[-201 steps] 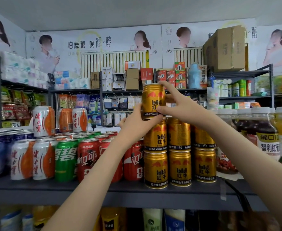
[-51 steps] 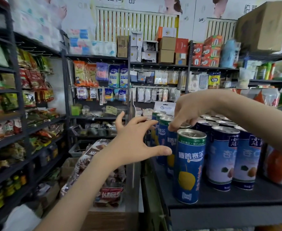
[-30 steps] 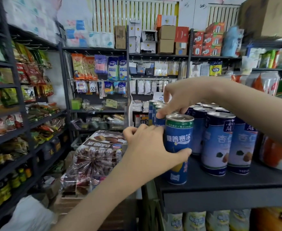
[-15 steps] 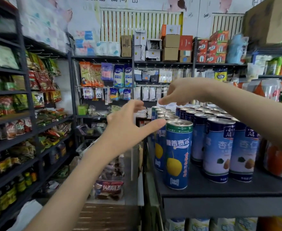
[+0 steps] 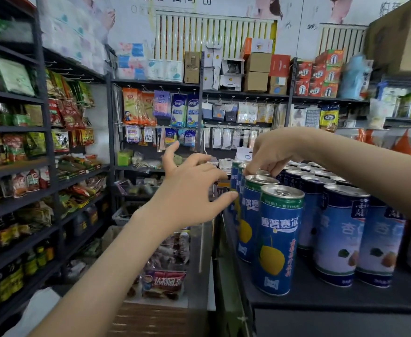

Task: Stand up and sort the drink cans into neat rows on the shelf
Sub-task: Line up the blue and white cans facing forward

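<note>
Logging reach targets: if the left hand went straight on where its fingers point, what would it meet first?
Probably the left hand meets the side of the second pear can in the row; depth is uncertain.

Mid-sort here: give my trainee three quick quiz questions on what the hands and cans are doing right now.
1. True or false: the left hand grips the front pear can.
2. The right hand has its curled fingertips on: A) the front pear can; B) a pear can further back in the same row; C) a cardboard box.
3. Fill in: the band just under the front pear can's lid is ___.
Key: 1 false, it is open beside the row and holds nothing. 2 B. 3 green.
</note>
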Demonstrator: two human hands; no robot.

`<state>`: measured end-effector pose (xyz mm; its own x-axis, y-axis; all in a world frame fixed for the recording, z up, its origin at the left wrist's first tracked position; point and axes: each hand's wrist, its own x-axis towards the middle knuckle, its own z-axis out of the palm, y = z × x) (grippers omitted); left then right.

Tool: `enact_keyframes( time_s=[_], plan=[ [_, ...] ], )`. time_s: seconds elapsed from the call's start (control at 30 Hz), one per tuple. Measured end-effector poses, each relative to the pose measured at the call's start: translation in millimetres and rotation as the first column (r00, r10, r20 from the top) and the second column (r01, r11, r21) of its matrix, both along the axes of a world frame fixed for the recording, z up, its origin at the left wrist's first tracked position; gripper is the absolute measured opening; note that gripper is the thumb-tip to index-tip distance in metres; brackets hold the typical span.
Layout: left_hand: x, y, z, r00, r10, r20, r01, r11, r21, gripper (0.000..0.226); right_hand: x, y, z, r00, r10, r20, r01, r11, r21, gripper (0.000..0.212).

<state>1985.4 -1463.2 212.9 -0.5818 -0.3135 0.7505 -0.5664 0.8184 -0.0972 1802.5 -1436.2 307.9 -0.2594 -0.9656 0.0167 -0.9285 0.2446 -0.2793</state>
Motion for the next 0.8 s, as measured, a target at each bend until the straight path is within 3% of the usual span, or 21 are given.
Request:
enact_keyframes(
  time_s=[0.1, 0.3, 0.43, 0.67, 0.8],
  plan=[
    [-10, 14, -9, 0.999, 0.025, 0.029, -0.024, 0.999, -0.030, 0.072, 3, -2, -1, 0.999, 0.014, 0.038, -0.013, 1.000, -0.025, 0.031],
    [-24, 19, -28, 1.000, 0.001, 0.027, -0.001, 1.000, -0.016, 0.067, 9, 1, -3, 0.995, 0.047, 0.088, -0.044, 0.998, -0.033, 0.025],
    [-20, 12, -28, 0.999, 0.041, 0.009, -0.041, 0.998, -0.050, 0.076, 10, 6, -4, 0.993, 0.057, 0.102, -0.052, 0.997, -0.048, 0.035],
    [-12, 8, -21, 0.998, 0.055, -0.023, -0.056, 0.998, -0.040, 0.065, 15, 8, -2, 0.992, 0.036, 0.123, -0.037, 0.999, 0.011, 0.040],
    [-13, 12, -23, 0.997, 0.074, -0.011, -0.074, 0.997, -0.033, 0.063, 11, 2, -8, 0.999, -0.016, 0.041, 0.017, 1.000, -0.019, 0.066]
  ],
)
